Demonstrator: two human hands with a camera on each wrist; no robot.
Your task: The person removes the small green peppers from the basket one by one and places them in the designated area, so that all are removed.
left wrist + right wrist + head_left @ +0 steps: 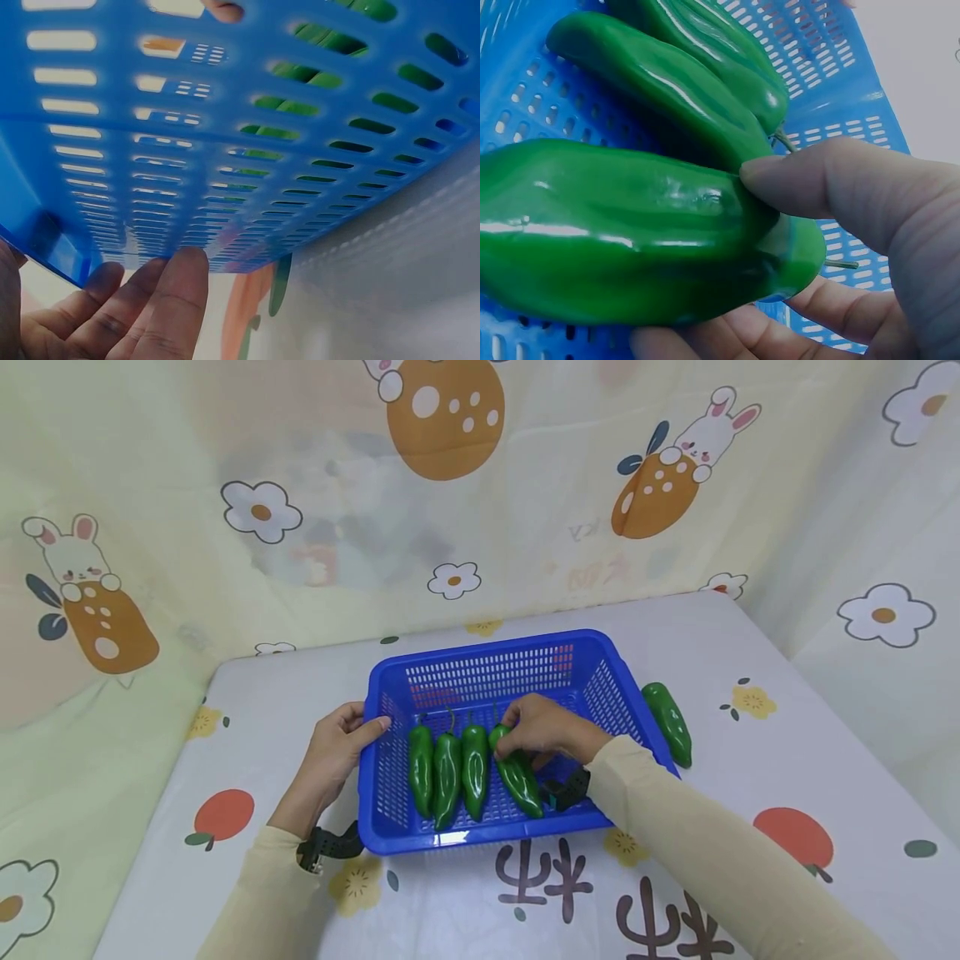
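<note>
A blue plastic basket with slotted walls stands on the table. Inside it, three green peppers lie side by side, stems toward the far wall. My right hand pinches a fourth green pepper near its stem end, thumb on one side and fingers on the other; the right wrist view shows this pepper up close. With the thumb over the left rim and the fingers outside the wall, my left hand grips the basket. Those fingers touch the slotted wall in the left wrist view.
Another green pepper lies on the table just right of the basket. A printed cloth with fruit and flowers covers the tabletop. Patterned curtains hang behind and at both sides.
</note>
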